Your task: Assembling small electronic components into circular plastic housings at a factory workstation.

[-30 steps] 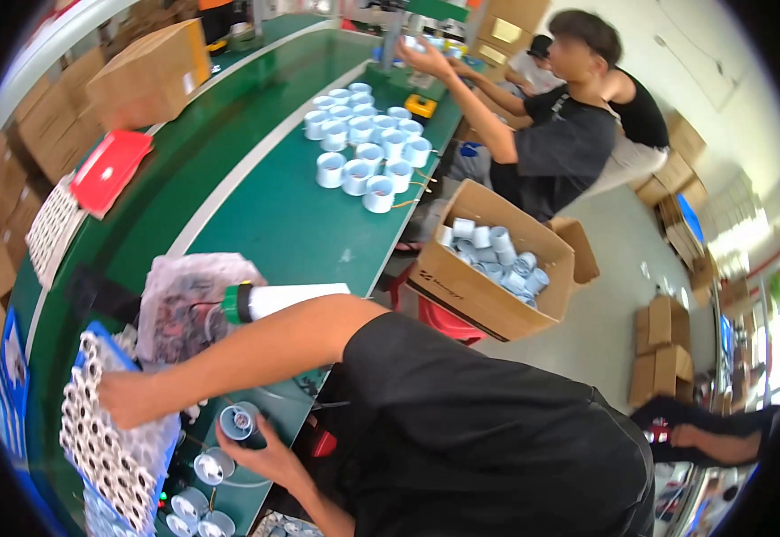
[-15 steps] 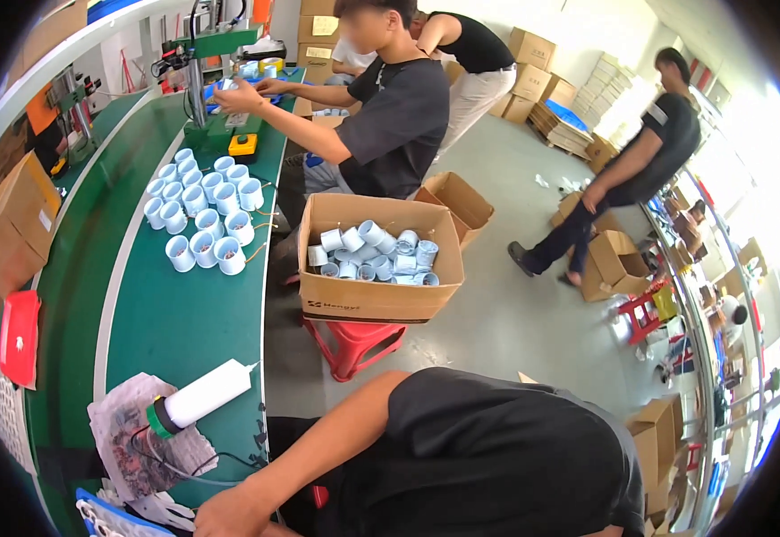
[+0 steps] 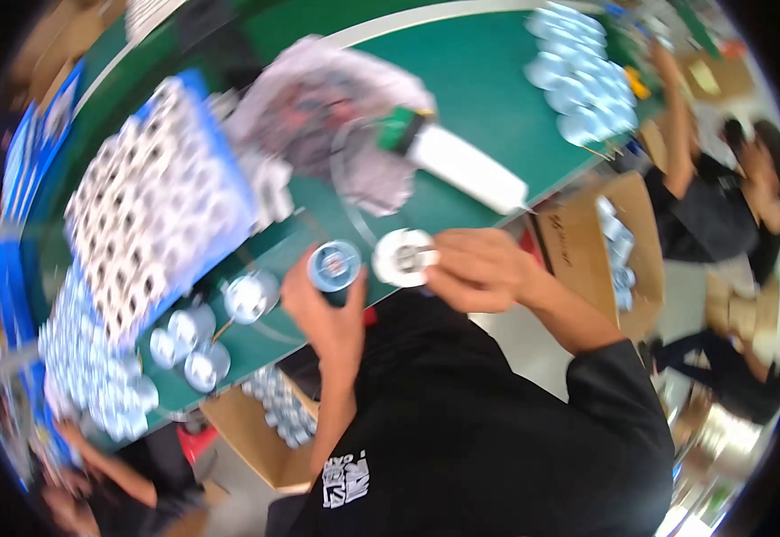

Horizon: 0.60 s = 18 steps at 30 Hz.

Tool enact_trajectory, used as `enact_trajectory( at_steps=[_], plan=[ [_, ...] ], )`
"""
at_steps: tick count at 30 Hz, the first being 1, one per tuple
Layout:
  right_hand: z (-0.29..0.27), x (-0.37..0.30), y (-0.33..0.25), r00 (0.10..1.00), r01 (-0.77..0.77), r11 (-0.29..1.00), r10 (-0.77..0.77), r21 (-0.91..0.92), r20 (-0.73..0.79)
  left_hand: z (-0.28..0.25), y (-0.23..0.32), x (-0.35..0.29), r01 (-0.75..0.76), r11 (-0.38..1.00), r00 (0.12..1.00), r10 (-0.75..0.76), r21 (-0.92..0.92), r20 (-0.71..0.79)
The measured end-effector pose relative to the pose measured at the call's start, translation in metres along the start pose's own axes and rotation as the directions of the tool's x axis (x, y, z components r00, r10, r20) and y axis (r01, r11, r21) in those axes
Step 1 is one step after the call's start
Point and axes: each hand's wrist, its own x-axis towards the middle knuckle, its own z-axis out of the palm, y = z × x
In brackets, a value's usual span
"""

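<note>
My left hand (image 3: 326, 313) is wrapped round a light blue plastic cup (image 3: 334, 266), its open mouth up and some small parts inside. To the right of the cup, my right hand (image 3: 479, 268) pinches a white round disc (image 3: 401, 257) with a darker centre by its edge. Cup and disc are apart, both above the near edge of the green table. Left of my left hand stand a few more light blue cups (image 3: 251, 297), some with thin wires. Farther left, a blue-edged tray (image 3: 245, 192) holds many white ring-like parts. The picture is blurred by motion.
A white cartridge (image 3: 470, 167) with a green end and hose lies by a crumpled grey cloth (image 3: 318, 85). More cups (image 3: 582, 76) stand far right; others crowd the left (image 3: 95, 358). Cardboard boxes (image 3: 645, 242) (image 3: 242, 438) flank me, with co-workers on both sides.
My view has swung left and down to the table before me. Both hands now show, holding the cup and disc; earlier one hand was at the lower edge, with no held thing visible.
</note>
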Motion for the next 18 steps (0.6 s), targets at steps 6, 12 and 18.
enact_trajectory(
  at_steps=[6, 12, 18],
  plan=[
    [0.014, 0.002, 0.005, 0.997, -0.048, 0.993, 0.041, 0.112, 0.06, -0.003, 0.002, 0.0, 0.009, 0.999, 1.0, -0.01, 0.052, 0.029],
    [0.035, -0.002, -0.021, 0.885, -0.454, 0.843, 0.465, 0.288, 0.036, -0.007, -0.003, 0.001, -0.006, 0.999, 0.999, 0.005, 0.033, 0.054],
    [0.04, 0.031, -0.026, 0.089, -0.748, -0.384, 0.75, 0.541, 0.656, -0.008, -0.004, 0.0, -0.012, 1.0, 0.997, 0.01, 0.027, 0.07]
  ],
)
